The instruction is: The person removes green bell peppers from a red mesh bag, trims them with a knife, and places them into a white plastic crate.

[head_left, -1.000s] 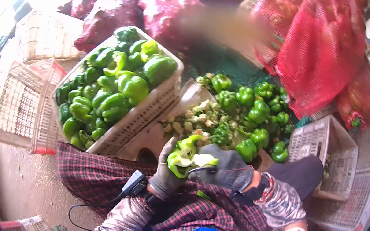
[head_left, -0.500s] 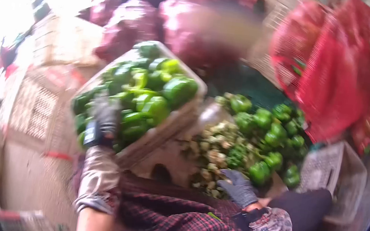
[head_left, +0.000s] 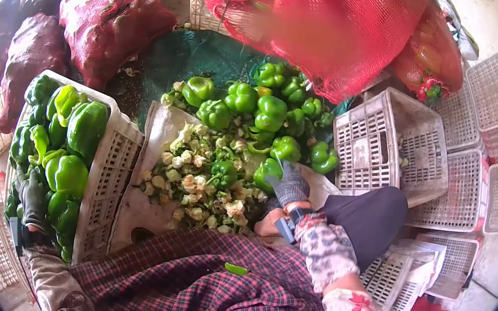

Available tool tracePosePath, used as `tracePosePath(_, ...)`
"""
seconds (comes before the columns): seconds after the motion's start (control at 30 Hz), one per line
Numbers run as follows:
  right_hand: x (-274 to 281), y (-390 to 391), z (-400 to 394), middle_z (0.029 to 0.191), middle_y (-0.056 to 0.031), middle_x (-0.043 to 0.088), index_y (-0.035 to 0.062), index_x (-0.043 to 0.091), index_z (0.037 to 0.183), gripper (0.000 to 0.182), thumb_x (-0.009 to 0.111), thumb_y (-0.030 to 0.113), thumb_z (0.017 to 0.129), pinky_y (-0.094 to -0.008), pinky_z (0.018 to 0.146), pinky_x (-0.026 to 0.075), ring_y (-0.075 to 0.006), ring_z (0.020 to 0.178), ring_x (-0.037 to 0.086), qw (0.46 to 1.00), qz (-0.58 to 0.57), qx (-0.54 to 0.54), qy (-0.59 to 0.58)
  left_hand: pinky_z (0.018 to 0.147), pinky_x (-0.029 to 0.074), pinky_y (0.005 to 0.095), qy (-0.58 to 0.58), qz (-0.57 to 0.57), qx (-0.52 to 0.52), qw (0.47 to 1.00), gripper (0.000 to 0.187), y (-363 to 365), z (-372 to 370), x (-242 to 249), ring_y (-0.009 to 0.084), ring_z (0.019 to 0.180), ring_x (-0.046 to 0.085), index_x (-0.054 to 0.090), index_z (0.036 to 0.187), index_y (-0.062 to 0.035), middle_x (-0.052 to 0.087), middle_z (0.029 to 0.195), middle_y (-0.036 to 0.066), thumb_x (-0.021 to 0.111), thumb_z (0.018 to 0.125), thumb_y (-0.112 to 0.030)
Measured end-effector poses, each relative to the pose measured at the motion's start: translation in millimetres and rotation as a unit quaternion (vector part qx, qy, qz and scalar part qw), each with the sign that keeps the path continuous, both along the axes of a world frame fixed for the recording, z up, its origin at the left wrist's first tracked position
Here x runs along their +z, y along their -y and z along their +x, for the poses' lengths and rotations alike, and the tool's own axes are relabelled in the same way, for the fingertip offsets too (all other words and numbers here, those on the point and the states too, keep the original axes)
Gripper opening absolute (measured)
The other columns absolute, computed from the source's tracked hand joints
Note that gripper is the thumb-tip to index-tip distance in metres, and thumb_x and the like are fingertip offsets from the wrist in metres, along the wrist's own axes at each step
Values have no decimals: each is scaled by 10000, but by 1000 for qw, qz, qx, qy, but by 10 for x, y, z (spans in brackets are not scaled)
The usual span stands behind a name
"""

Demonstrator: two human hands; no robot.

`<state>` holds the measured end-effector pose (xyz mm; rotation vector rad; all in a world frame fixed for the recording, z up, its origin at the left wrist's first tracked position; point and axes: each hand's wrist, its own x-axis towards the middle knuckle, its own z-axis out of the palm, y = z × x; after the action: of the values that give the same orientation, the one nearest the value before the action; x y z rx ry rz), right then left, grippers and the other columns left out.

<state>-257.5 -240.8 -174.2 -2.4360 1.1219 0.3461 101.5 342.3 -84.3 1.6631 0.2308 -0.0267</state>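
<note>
At the left, a white plastic crate (head_left: 111, 184) is filled with green peppers (head_left: 86, 127). My left hand (head_left: 34, 198), in a dark glove, lies on the peppers at the crate's near left; its fingers are partly hidden. My right hand (head_left: 290, 185), in a grey glove, is at the near edge of the loose pepper pile (head_left: 271, 114), beside a pepper (head_left: 267, 174). Its fingers are apart, one stretched out, and nothing shows in its grasp. Left of it lies a heap of pale pepper cores and stems (head_left: 193, 189).
Red mesh sacks (head_left: 330, 27) stand at the top. Purplish filled sacks (head_left: 112, 22) are at the upper left. An empty white crate (head_left: 364, 147) lies tilted right of the pile, with more crates (head_left: 458, 185) beyond. A green strip (head_left: 236, 269) lies on the plaid cloth (head_left: 180, 279).
The view has turned to the right, so the filled crate and sacks appear further left. My right hand has moved forward from the heap of cores to the peppers.
</note>
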Motion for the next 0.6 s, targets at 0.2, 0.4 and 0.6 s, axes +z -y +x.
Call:
tracePosePath(0.2,-68,39,60,1438,-216,441,224,289,1489,1010,802,533,675,-521,960,472,-414,1202,559,995,-1,62,-75,1005,464,363,273,577,80,765,489,925,-659,768,257,1224,532,447,1437,-17,496,1412,170,542,991,-194)
tracePosePath(0.4,28,96,67,1400,-189,508,214,343,1488,981,819,493,677,-460,1002,453,-355,1238,548,998,66,-8,-17,979,488,340,23,42,-340,939,405,2893,-2046,832,215,1148,590,569,1311,1,605,1278,132,640,912,-13)
tracePosePath(0.6,574,-229,228,1356,-80,542,94,382,1489,946,866,373,726,-361,1087,387,-203,1256,492,865,385,60,317,1036,435,363,-253,-196,-322,891,897,3351,-2563,75,263,1321,449,194,1550,-37,385,1505,190,758,883,-239)
